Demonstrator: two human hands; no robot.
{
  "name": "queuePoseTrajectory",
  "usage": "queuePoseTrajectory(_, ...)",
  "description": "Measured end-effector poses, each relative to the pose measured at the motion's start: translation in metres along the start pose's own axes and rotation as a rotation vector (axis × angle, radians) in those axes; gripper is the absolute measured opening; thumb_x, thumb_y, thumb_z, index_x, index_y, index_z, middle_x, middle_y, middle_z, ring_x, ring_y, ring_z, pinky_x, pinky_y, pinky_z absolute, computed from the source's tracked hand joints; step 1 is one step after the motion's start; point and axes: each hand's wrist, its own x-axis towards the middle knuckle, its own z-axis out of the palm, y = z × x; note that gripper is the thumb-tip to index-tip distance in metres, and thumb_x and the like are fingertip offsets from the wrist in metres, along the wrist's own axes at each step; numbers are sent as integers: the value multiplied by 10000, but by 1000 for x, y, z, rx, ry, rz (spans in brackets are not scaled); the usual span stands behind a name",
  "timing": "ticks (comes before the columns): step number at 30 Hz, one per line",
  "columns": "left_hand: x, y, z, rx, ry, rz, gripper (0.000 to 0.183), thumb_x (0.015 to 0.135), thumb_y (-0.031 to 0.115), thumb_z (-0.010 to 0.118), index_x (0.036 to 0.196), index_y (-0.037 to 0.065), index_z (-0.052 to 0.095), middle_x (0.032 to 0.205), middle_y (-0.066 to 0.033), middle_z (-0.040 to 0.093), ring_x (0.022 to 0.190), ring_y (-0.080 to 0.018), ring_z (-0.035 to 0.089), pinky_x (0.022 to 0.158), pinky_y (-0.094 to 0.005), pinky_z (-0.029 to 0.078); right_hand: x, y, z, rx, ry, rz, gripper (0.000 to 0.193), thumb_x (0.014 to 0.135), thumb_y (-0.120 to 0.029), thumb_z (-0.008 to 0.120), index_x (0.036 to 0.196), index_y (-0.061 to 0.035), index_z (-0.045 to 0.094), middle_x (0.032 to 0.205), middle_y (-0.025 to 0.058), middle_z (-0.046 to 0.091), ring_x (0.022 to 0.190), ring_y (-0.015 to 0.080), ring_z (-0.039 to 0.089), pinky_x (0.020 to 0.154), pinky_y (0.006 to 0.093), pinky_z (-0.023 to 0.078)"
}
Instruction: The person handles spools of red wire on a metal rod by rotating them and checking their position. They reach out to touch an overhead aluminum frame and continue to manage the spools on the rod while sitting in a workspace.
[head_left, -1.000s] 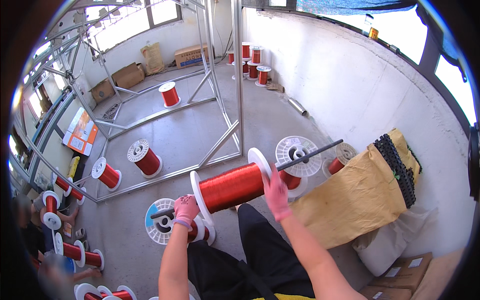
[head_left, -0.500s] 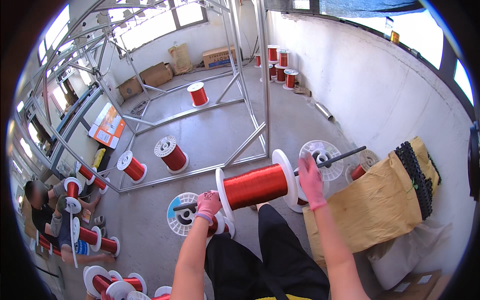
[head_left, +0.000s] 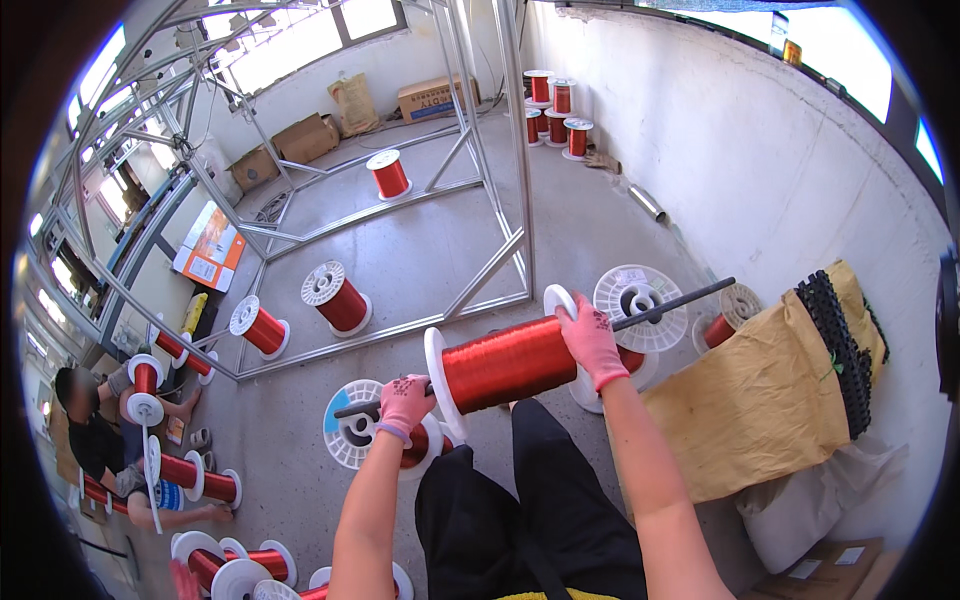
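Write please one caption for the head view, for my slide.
Gloved left hand grips a dark rod through a red spool; right hand rests at its rim.

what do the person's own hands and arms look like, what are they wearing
The left hand and right hand both wear pink gloves with small dark printed markings on the back, too small to make out. The left glove's cuff is edged in pale purple, the right one's in a deeper pink. No sleeves show on the forearms.
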Motion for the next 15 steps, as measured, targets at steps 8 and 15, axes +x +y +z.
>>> queuePoseTrajectory(8,8,-4,7,-14,-20,15,240,782,364,570,857,153,658,869,-73,658,803,-274,640,676,-399,506,1,16,-24,112,43,37,419,899,-274,509,1209,8,497,1031,253,604,993,388,571,855,428,448)
queuePoseTrajectory(15,8,-9,12,-30,8,52,249,770,354,584,894,148,651,897,-63,651,829,-267,632,700,-396,505,-141,147,25,-451,-517,186,342,946,-212,422,1232,-30,470,1142,224,566,1035,370,560,869,418,436)
